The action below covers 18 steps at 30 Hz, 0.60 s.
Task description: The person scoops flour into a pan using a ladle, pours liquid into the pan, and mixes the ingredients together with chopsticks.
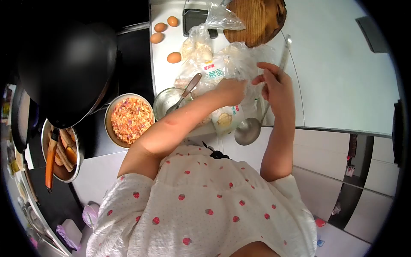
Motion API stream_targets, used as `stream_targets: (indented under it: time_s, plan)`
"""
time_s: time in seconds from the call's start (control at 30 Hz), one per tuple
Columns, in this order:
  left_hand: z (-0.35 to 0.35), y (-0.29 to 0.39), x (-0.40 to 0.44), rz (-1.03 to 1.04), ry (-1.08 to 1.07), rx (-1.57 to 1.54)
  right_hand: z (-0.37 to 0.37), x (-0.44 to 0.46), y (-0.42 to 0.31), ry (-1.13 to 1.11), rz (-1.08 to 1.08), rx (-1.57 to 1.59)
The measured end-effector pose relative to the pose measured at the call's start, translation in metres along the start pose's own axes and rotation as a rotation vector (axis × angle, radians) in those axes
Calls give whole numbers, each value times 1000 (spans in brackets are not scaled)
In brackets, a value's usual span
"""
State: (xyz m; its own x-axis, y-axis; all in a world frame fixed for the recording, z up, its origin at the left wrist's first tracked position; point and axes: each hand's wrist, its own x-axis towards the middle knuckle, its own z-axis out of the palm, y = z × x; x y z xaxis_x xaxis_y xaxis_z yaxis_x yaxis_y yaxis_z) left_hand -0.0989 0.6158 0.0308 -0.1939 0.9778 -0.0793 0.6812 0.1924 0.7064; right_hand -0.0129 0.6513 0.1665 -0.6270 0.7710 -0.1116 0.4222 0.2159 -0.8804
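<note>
Pale worktop (342, 90) spans the upper right of the frame. Nearest, a ladle (248, 131) sits at its front edge, below centre; farther left, a pot (108, 122) holds food (132, 120) already chopped and mixed. A spoon (191, 87) leans in a glass bowl (159, 101). At centre lie plastic bags (212, 70); the left hand (231, 92) looks closed on one, and the right hand (277, 88) hovers beside them, fingers apart. Handling of the bags seems unfinished. Beyond, upper centre-left, four eggs (174, 57) are uncracked; a board (257, 21) lies topmost.

The white top (195, 225) (short-sleeved) bears red strawberries (209, 211).
</note>
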Motion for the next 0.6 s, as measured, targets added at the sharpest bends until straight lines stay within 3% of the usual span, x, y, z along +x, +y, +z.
stream_targets:
  time_s: [0.1,0.17,0.23,0.3,0.4,0.5,0.6]
  plan:
    - [-11,-8,0,-8,-51,-72,8,11,5,-73,-15,-51]
    - [-18,-27,-9,202,361,-89,7,4,-7,-79,8,-4]
    - [-44,-32,-17,139,464,-270,3,2,-15,-63,-7,57]
    - [-58,-50,-14,-34,630,-392,-1,6,-22,-53,-29,70]
    - [-79,-86,-6,-321,836,-232,8,22,-30,-120,-128,73]
    - [-87,-107,2,-585,737,-8,40,51,-31,-245,-146,-7]
    - [-89,-106,12,-717,633,-72,81,95,-19,-368,-209,-206]
